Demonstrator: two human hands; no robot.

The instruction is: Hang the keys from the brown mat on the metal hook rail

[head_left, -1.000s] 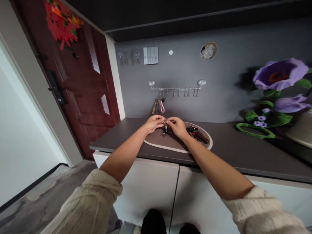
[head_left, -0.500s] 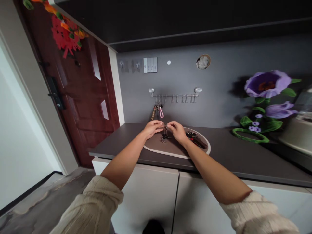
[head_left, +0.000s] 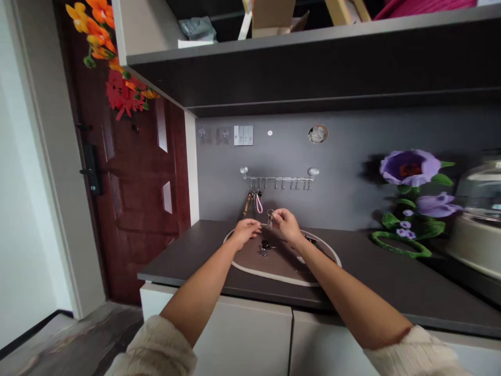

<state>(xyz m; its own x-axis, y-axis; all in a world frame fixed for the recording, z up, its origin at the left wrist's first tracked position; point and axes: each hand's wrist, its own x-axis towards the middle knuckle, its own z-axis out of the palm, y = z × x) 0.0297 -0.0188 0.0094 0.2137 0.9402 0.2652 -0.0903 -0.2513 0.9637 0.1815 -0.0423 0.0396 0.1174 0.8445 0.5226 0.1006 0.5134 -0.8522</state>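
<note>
My right hand (head_left: 287, 225) pinches a small bunch of keys on a ring (head_left: 270, 215) and holds it up above an oval brown tray (head_left: 274, 258) on the dark counter. My left hand (head_left: 246, 231) hovers just left of the keys, fingers curled, and whether it touches them I cannot tell. More keys (head_left: 264, 247) lie on the tray below my hands. On the wall behind, a chrome hook rail (head_left: 278, 179) carries a key set with a pink loop and a brown strap (head_left: 254, 201) at its left end.
A red-brown door (head_left: 129, 183) with a black lock stands to the left. A dark shelf (head_left: 313, 68) hangs overhead. Purple artificial flowers (head_left: 410, 198) and a domed appliance (head_left: 475, 214) stand on the counter to the right. White cabinet doors lie below.
My right hand has lifted the key ring up toward the hook rail, and my left hand has come slightly off it. The view has tilted upward, showing the shelf above.
</note>
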